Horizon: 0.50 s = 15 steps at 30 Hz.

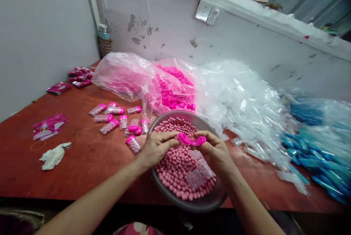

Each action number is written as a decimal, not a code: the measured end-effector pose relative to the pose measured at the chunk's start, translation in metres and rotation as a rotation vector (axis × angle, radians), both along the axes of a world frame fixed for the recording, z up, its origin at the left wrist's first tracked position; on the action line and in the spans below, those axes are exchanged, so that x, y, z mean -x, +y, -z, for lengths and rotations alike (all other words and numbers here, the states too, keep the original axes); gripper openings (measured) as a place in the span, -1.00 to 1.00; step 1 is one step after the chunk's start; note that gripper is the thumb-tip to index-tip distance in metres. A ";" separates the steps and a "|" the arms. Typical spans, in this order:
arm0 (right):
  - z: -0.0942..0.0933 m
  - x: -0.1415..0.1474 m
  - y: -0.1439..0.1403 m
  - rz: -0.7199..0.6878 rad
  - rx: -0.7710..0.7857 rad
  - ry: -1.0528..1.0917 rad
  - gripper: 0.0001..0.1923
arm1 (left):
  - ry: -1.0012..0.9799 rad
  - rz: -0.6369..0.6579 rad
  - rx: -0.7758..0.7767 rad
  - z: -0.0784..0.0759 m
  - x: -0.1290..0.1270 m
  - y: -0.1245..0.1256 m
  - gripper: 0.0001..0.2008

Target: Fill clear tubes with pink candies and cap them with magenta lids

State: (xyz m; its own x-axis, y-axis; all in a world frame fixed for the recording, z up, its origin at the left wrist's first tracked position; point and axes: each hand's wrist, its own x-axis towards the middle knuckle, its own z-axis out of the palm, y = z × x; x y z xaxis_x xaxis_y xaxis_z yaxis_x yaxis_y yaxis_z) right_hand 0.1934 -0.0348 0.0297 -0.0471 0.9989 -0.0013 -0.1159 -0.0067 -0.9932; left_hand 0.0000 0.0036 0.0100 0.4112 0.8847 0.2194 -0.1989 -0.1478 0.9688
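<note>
A bright pink flip-top cap, its lid folded out, is held between my two hands above the bowl. My left hand pinches its left half, and my right hand grips the right half. Below them a grey bowl is full of round pink beads. Clear plastic tubes lie on the beads, near my right hand. Left of the bowl, several bead-filled bottles with pink caps lie scattered on the table.
Behind the bowl a clear bag holds many pink caps. A large heap of clear tubes sits to the right, with blue packets beyond. A crumpled white tissue and pink printed packets lie on the red table.
</note>
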 end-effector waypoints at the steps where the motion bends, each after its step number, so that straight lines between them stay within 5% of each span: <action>1: -0.001 0.002 0.002 -0.039 0.034 0.021 -0.68 | 0.023 0.014 -0.061 0.000 0.000 -0.001 -0.76; 7: -0.014 0.023 0.011 -0.390 0.328 0.199 -0.68 | 0.108 -0.036 -0.237 0.001 0.002 -0.003 -0.76; 15: 0.001 0.039 0.014 -0.267 0.288 0.348 -0.86 | 0.122 -0.042 -0.275 0.000 0.003 -0.002 -0.76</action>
